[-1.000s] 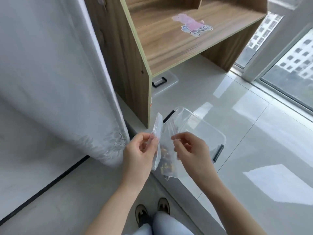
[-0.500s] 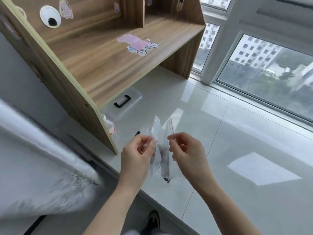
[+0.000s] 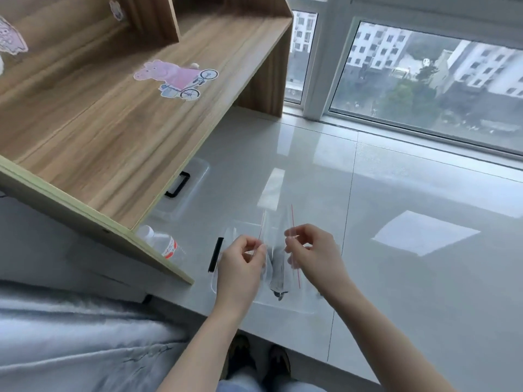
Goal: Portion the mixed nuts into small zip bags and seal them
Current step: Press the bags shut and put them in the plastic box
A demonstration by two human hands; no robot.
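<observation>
I hold a small clear zip bag point(image 3: 278, 250) with a red line at its mouth, above the pale stone ledge point(image 3: 382, 278). My left hand point(image 3: 240, 267) pinches the left lip of the bag and my right hand point(image 3: 314, 253) pinches the right lip, so the mouth is pulled apart. The bag is blurred; a dark shape shows near its bottom and I cannot make out nuts in it. Under my hands lies a clear plastic box point(image 3: 283, 304) with a black latch point(image 3: 215, 254).
A wooden shelf unit point(image 3: 113, 123) with a pink cartoon sticker stands at the left. A clear lid with a black handle point(image 3: 184, 188) lies under the shelf, and a small bottle point(image 3: 162, 241) lies by the shelf's corner. The window point(image 3: 424, 80) runs along the far edge. A grey curtain point(image 3: 70, 335) hangs lower left.
The view swung up and right, away from the curtain toward the window. Both hands kept pinching the bag's lips, and the nuts seen a second ago no longer show clearly.
</observation>
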